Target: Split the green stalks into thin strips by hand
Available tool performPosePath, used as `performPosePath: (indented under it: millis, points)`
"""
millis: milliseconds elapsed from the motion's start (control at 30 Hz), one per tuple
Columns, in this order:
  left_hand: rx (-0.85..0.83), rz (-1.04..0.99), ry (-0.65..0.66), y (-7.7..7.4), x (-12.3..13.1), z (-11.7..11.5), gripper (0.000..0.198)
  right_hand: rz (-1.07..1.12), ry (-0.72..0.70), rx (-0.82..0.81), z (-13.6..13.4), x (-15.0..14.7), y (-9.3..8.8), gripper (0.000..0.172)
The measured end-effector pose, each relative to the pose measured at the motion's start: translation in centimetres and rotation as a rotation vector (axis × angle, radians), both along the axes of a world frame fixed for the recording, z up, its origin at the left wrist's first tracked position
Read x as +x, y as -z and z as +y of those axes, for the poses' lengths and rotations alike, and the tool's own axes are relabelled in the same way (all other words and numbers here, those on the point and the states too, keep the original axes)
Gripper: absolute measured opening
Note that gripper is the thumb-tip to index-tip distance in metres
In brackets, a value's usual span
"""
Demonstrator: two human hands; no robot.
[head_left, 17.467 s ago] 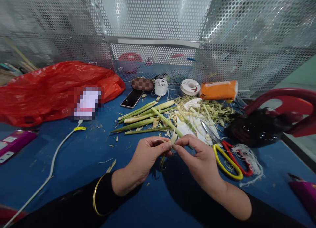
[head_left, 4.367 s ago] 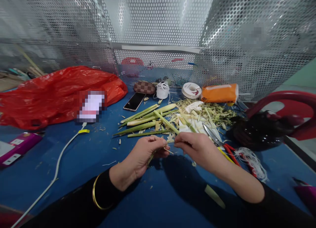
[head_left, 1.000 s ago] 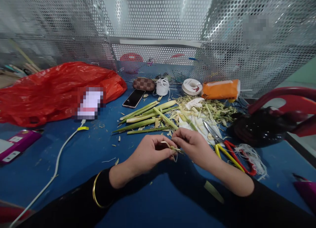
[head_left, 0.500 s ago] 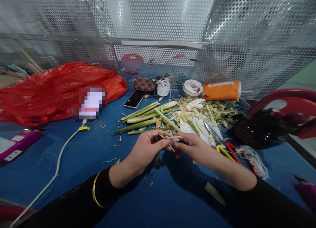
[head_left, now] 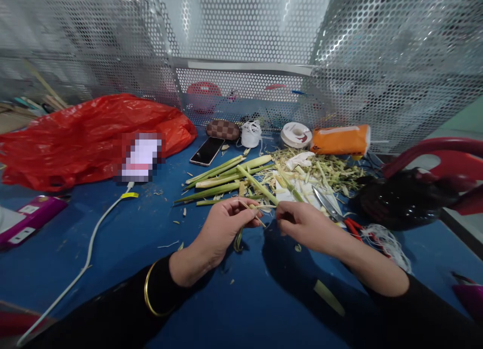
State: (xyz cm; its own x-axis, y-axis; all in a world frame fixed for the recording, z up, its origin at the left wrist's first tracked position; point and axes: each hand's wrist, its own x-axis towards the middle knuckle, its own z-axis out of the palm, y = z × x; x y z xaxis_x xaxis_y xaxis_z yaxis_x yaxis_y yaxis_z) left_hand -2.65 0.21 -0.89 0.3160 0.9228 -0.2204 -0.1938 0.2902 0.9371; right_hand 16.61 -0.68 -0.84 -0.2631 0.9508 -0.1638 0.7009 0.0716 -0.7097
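Note:
My left hand is closed on a small piece of plant strips, with pale thin ends sticking out towards the right and a green end hanging below the fingers. My right hand is just to the right, its fingers curled together at the tip of a pale strip; what they pinch is too small to make out. Behind both hands lie long green stalks and a heap of shredded plant bits on the blue table.
A red plastic bag and a lit phone with a white cable are at left. Scissors, tangled white string and a dark kettle stand or lie at right. A perforated metal screen rises behind.
My right hand has moved a little to the right, away from my left hand, and its fingers have curled in. My left hand still holds the strips.

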Motion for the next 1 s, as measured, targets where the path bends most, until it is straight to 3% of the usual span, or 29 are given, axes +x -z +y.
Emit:
performPosePath:
  millis: [67,167,267,333,400,533,767,1000]
  points:
    - [0.005,-0.004,-0.011,-0.1,0.0,0.0,0.013,0.050,0.078,0.037,0.1,0.1,-0.2,0.012]
    - [0.012,-0.014,-0.004,0.1,0.0,0.0,0.013,0.406,0.168,-0.046,-0.2,-0.7,-0.4,0.027]
    - [-0.003,-0.040,0.027,0.3,-0.1,0.0,0.011,0.692,0.125,-0.170,-0.7,-2.1,-0.3,0.030]
    - [-0.029,-0.060,0.043,0.4,-0.1,0.1,0.011,0.762,0.083,-0.214,-0.8,-2.7,0.1,0.024]
    - [-0.055,-0.070,0.042,0.4,-0.2,0.1,0.013,0.706,0.072,-0.165,-0.9,-2.9,0.4,0.014]
    - [-0.100,-0.057,0.000,0.4,-0.1,0.2,0.017,0.354,0.060,0.162,-0.9,-2.3,0.8,0.019]
    - [-0.105,-0.029,-0.096,0.8,0.1,0.1,0.015,-0.128,-0.229,0.643,-1.9,-2.1,1.0,0.026]
    - [-0.070,-0.003,-0.139,0.8,0.4,-0.1,0.016,-0.281,-0.305,0.835,-2.2,-2.5,1.0,0.031]
